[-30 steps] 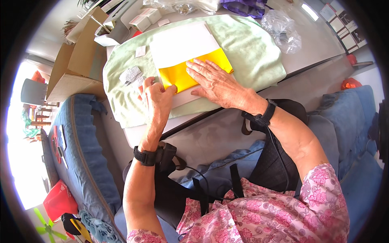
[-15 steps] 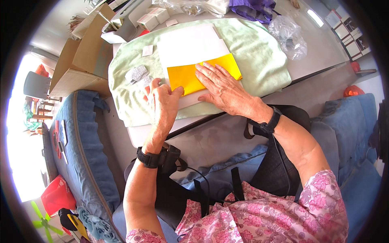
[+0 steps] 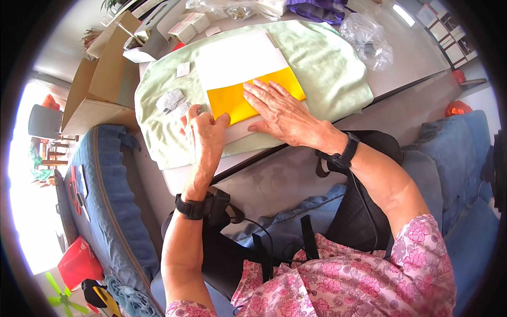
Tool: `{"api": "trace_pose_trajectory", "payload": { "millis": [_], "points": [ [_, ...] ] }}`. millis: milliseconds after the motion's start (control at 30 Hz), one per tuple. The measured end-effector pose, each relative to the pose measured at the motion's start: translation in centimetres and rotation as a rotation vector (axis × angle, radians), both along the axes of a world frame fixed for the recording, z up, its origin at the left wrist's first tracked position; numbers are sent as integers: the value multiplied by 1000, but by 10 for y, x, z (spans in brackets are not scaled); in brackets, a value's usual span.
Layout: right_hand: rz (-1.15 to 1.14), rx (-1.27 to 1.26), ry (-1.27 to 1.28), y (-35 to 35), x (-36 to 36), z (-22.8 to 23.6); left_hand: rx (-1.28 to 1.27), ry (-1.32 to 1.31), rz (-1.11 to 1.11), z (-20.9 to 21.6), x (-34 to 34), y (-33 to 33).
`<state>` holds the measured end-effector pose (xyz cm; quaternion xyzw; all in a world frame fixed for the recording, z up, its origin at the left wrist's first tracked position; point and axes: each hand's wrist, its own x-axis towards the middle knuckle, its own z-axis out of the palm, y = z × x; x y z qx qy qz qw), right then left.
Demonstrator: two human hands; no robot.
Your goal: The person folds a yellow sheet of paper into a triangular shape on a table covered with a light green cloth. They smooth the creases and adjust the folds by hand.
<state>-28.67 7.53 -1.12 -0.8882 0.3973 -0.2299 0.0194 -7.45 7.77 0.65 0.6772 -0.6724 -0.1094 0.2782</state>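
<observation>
A bright yellow sheet of paper [image 3: 227, 96] lies across the lower part of some white sheets [image 3: 237, 59], on a pale green cloth [image 3: 338, 74]. My right hand [image 3: 277, 108] is pressed flat on the yellow paper, fingers stretched out and thumb apart. At the paper's lower left corner, my left hand [image 3: 205, 132] is closed, with its thumb on the edge and its other fingers curled. The undersides of those fingers are hidden. Beside my left hand are crumpled grey-white scraps [image 3: 170, 100], with a small white square [image 3: 183, 69] farther back.
An open cardboard box [image 3: 100, 98] stands left of the table. Small white boxes [image 3: 190, 26] and a clear plastic bag [image 3: 367, 42] lie along the back, near a purple bag [image 3: 317, 9]. A blue-covered seat [image 3: 113, 190] is at the left.
The whole view has shifted slightly, so the table appears a little farther left and up. Both hands keep nearly the same places on the yellow paper.
</observation>
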Motion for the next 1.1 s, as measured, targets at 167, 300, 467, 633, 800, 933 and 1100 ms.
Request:
{"api": "trace_pose_trajectory", "payload": {
  "millis": [167, 300, 467, 633, 800, 933, 1100],
  "points": [
    [0, -8, 19, -2, 0, -2, 3, 28, -6, -3, 1, -1],
    [-3, -15, 29, -3, 0, -4, 5, 14, -5, -3, 2, -1],
    [-4, -4, 28, -4, 0, -4, 11, 23, -4, -1, 2, -1],
    [-12, 3, 30, -3, 1, -5, 17, 27, 3, 0, 1, -1],
    [-11, 2, 32, -3, 1, -5, 14, 34, 8, 2, 0, -1],
    [-9, -5, 19, -3, 3, -5, 1, 38, 8, -2, 3, -2],
    [-9, -5, 20, -3, 5, -5, 8, 42, 21, -3, 5, -3]
  ]
}}
